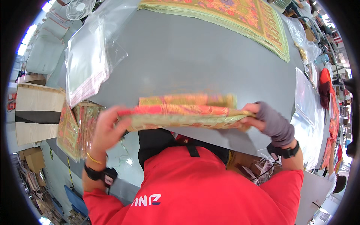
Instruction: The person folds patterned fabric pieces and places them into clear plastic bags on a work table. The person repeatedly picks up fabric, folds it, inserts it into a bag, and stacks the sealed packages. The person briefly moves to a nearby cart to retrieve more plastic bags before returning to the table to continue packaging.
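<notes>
A folded patterned cloth (183, 110), orange and gold with a pale green underside, is stretched level across the near edge of the grey table. My left hand (108, 125) closes on its left end, thumb below and fingers above. Its right end is pinched between the thumb and fingers of my right hand (258, 117), which wears a grey fingerless glove. Motion blurs the cloth, so I cannot tell how many layers it has or whether its far fold touches the table.
A stack of clear plastic bags (88, 62) lies at the left, with bagged patterned cloths (84, 127) below it. More patterned cloth (232, 17) is spread in a pile at the far side of the table (180, 52). Clear plastic sheets (305, 97) lie at the right edge.
</notes>
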Action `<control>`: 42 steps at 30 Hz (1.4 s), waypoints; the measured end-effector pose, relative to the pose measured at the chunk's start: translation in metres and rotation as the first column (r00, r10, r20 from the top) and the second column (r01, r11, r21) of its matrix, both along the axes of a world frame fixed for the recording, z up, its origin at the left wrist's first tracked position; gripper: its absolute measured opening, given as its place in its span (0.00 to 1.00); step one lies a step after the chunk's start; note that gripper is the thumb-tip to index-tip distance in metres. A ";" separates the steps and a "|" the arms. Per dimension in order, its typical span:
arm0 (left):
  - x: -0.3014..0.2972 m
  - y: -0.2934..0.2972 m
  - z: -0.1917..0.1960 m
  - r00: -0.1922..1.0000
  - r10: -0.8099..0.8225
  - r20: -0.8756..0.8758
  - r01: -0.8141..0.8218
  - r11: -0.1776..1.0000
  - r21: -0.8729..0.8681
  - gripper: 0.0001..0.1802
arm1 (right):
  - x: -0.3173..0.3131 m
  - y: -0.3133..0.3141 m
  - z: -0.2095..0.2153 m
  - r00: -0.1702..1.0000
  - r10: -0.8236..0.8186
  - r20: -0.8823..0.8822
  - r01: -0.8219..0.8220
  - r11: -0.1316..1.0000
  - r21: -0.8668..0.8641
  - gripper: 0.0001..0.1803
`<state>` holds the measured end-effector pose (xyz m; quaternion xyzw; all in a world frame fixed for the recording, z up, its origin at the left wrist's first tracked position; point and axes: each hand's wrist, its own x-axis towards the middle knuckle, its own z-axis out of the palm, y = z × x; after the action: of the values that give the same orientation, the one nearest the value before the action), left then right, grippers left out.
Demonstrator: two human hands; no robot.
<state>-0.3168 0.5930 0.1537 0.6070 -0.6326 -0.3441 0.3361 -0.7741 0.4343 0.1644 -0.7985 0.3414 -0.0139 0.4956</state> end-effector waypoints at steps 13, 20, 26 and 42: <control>-0.057 -0.200 -0.075 0.806 0.120 0.579 0.137 0.915 -0.381 0.21 | -0.034 -0.089 -0.069 0.853 -0.416 -0.316 -0.046 0.543 -0.838 0.22; -0.080 -0.157 -0.118 0.731 -0.182 0.658 0.456 0.847 -0.273 0.32 | -0.014 -0.037 -0.100 0.928 -0.147 -0.343 -0.182 0.625 -0.759 0.37; -0.045 -0.105 -0.098 0.851 -0.285 0.441 0.439 0.848 -0.299 0.20 | 0.037 -0.102 -0.066 0.978 0.079 -0.193 -0.199 0.617 -0.761 0.41; 0.156 -0.078 -0.088 0.739 0.318 0.594 -0.093 0.922 -0.377 0.06 | 0.174 -0.012 -0.126 0.974 0.046 0.223 0.137 0.661 -0.737 0.19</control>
<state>-0.1609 0.5154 0.0657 0.6912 -0.6846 0.0337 0.2289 -0.6003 0.4224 0.0384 -0.9157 0.2678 -0.2543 0.1582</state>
